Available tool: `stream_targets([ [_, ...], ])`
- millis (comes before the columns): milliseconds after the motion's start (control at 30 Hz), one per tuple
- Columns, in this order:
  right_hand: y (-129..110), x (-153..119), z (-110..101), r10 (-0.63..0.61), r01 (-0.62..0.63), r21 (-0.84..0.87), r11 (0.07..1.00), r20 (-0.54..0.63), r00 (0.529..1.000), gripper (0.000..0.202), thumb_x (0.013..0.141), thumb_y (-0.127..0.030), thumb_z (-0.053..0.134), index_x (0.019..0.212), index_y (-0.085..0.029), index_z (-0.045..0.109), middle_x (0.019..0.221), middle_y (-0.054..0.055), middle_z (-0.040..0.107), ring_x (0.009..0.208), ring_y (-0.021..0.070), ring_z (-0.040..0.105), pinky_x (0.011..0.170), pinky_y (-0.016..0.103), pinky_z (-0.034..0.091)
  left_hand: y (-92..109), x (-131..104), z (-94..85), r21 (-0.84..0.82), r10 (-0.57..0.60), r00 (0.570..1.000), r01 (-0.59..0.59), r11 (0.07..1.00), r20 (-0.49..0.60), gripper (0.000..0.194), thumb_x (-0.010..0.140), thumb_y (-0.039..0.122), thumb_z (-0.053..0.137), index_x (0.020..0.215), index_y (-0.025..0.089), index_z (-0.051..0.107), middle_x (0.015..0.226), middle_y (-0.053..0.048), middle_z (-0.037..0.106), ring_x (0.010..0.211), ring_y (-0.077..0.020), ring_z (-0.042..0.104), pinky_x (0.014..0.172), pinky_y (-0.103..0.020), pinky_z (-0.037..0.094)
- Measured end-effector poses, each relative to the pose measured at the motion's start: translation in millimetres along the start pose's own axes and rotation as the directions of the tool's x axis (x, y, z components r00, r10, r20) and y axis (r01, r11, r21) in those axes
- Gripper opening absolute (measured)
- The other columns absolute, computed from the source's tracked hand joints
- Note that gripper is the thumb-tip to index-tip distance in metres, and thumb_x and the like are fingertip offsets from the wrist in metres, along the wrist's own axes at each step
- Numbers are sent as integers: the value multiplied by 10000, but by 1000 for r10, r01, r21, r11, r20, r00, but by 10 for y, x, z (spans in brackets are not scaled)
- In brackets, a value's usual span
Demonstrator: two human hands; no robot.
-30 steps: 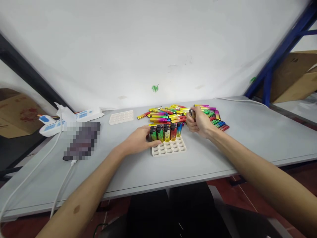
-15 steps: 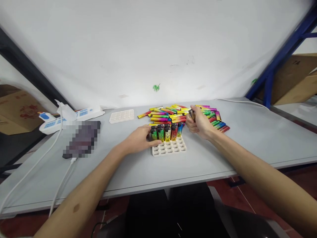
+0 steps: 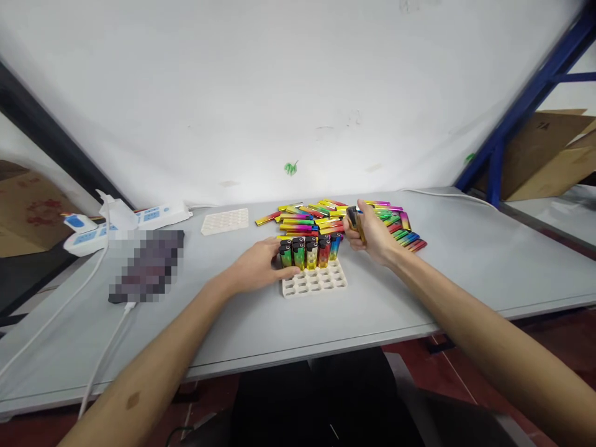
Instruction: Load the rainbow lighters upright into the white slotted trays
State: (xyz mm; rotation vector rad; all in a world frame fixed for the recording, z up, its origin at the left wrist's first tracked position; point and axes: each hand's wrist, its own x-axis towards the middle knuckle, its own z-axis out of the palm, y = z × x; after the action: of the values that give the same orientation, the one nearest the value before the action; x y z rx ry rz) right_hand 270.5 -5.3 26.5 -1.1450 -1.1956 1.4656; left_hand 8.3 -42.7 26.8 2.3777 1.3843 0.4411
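A white tray [image 3: 315, 284] with rows of slots stands on the table, its rear rows filled with several upright lighters [image 3: 311, 255] in green, yellow, red and blue with black tops. My left hand [image 3: 255, 267] grips the tray's left end, thumb along the front and fingers partly hidden behind the lighters. To the right and above the tray, my right hand [image 3: 375, 238] is closed around a single lighter [image 3: 354, 217], its black top showing past the fingers. Behind both hands lies a pile of shiny multicoloured lighter sleeves or bodies [image 3: 297, 220]; which, I cannot tell.
A second white slotted tray [image 3: 226, 221] lies at the back left. Further left are a power strip [image 3: 161, 215], a blurred dark device [image 3: 148, 264] and white cables. The white wall [image 3: 223, 112] rises behind the table; cardboard boxes [image 3: 535, 152] stand beyond the blue frame.
The lighter in my right hand shows more of its top and body now, and that hand has shifted slightly left. My left hand keeps its place at the tray; the whole view has shifted a little.
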Motion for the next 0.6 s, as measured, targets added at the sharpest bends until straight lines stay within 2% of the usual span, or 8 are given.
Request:
stream_targets([
  [100, -32, 1, -58, -139, 140, -28, 990, 8, 990, 451, 874, -643, 560, 735, -214, 561, 614, -14, 476, 536, 130, 438, 525, 271, 396, -8, 5, 3, 8, -20, 1000, 20, 1000, -2, 404, 813, 573, 647, 992, 211, 667, 955, -51, 694, 825, -232, 632, 701, -336, 489],
  [167, -70, -12, -134, -223, 228, -86, 970, 64, 973, 399, 804, -595, 699, 749, -212, 604, 690, -1, 548, 649, 147, 508, 623, 277, 437, -12, 9, 4, 0, -25, 1000, 25, 1000, -1, 430, 800, 586, 654, 1014, 213, 664, 974, -53, 693, 841, -237, 634, 706, -337, 489],
  [233, -114, -34, -226, -269, 287, -144, 947, 130, 954, 368, 767, -552, 761, 738, -207, 637, 723, 0, 580, 709, 149, 527, 662, 275, 431, -18, 13, 5, 3, -36, 999, 36, 999, -3, 459, 789, 606, 656, 1024, 211, 661, 980, -57, 691, 849, -244, 635, 710, -343, 488],
  [400, -204, -96, -387, -260, 297, -184, 937, 204, 944, 320, 749, -485, 799, 771, -184, 690, 681, -16, 577, 626, 104, 479, 597, 257, 377, -50, 16, 10, 22, -44, 999, 44, 999, -3, 455, 807, 614, 636, 1010, 207, 656, 955, -61, 695, 834, -242, 631, 708, -347, 485],
  [600, -196, -121, -330, -158, 288, -364, 886, 348, 924, 268, 751, -418, 802, 818, -185, 687, 692, -6, 631, 612, 112, 558, 549, 247, 402, -70, 20, 10, 65, -55, 998, 56, 996, -13, 489, 810, 645, 614, 1018, 203, 643, 951, -66, 693, 828, -242, 629, 699, -345, 481],
])
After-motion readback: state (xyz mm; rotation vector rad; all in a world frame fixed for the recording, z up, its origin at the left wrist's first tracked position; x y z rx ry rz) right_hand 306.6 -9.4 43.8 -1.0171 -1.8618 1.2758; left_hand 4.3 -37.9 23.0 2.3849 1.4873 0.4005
